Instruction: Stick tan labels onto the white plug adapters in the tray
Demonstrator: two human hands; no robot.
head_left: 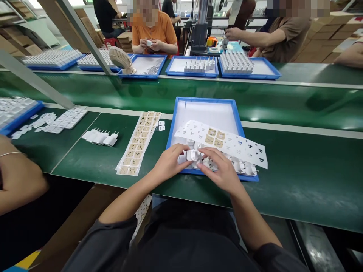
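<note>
My left hand [170, 161] and my right hand [222, 170] meet over the near edge of a blue tray [204, 101], both closed on one small white charger plug [192, 155]. Several more white plugs [244, 168] lie in the tray's front under a white sticker sheet [227, 142] that has mostly empty slots and a few tan labels. To the left of the tray, a long strip of tan labels [138, 143] lies on the green table.
A row of white plugs [100, 136] and loose white parts [61, 121] lie at the left. A co-worker's arm [19, 177] rests at the near left. Beyond the green conveyor belt [255, 102], several blue trays [193, 66] stand before seated people.
</note>
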